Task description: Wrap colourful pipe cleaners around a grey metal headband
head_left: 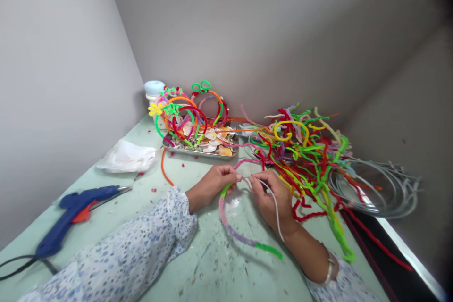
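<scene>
your two hands meet over a pale green table (pixel 198 269), fingertips almost together. the thumb and forefinger of your left hand (pixel 215 184) are closed in a pinch on the upper end of a fuzzy coloured strip (pixel 240 237), which hangs from those fingers and curves towards you, green, pink, purple, then green again at its free tip. your right hand (pixel 272 196) is just beside it, thumb and forefinger pinched on a thin white wire (pixel 277 212) that arcs back over the hand towards the wrist. a short pale pink strand (pixel 248 183) shows at the right fingertips; whether it is gripped or only touched, you cannot tell from here. the step in hand looks like joining or winding fuzzy stem at the wire. the next move seems to call for a steady left pinch and a small, close turn from the right fingers. beyond the fingertips stands a metal tray (pixel 200 154) of shells with finished-looking fuzzy hoops (pixel 189 120) over it; a tangled heap of fuzzy stems (pixel 304 144) lies beyond and right of the right fingers. well left of the left fingers rests a blue glue gun (pixel 72 214).
</scene>
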Demonstrator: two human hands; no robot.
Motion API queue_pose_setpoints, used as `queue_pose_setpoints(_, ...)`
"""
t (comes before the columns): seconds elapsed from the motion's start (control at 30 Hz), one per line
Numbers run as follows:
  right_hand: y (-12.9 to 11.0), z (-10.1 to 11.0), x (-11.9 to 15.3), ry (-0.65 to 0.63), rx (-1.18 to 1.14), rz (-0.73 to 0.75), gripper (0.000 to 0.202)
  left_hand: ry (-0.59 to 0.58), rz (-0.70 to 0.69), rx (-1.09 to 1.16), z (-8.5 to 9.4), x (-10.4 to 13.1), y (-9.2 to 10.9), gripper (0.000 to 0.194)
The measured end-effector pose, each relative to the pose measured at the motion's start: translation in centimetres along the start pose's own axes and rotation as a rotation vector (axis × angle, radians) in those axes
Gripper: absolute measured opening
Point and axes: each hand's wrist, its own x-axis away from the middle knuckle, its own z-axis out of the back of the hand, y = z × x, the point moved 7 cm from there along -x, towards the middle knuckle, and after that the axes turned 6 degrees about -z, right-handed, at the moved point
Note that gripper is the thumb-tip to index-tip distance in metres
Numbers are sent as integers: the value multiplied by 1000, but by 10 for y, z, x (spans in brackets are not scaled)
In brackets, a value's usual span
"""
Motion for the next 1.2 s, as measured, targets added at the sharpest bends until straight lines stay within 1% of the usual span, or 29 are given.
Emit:
queue_pose_setpoints(0.1, -4, 0, -1, -4, -4, 39, 6, 14, 24, 9, 0, 1, -1, 28)
queue_pose_setpoints(0.17, -3, -1, -2, -18, -18, 37, 5, 20, 42, 25, -1, 1, 0, 28)
queue_pose_setpoints(0.3, 0, -8, -4, -95, -57, 51, 7, 1, 56, 37, -4, 3, 3, 29)
queue_pose_setpoints(0.43, 1, -13, -4, -153, -76, 57, 9, 8, 89, 20, -3, 3, -1, 33)
queue_pose_setpoints(0.57, 3, -11, -5, -153, -73, 25, 9, -15, 66, 66, -4, 2, -2, 34)
queue_pose_setpoints(0.7, 4, -9, -4, -129, -60, 18, 6, -62, 45, 136, -7, 2, 0, 28)
queue_pose_setpoints(0.8, 5, -9, -4, -112, -49, 16, 5, -51, 41, 137, -5, 2, 0, 24)
queue_pose_setpoints(1.0, 1, -10, -4, -113, -40, 72, 8, 14, 60, 53, -2, 1, -1, 25)
queue_pose_setpoints(1.2, -2, -10, -3, -146, -39, 139, 10, -20, 113, 41, -4, 2, 1, 24)
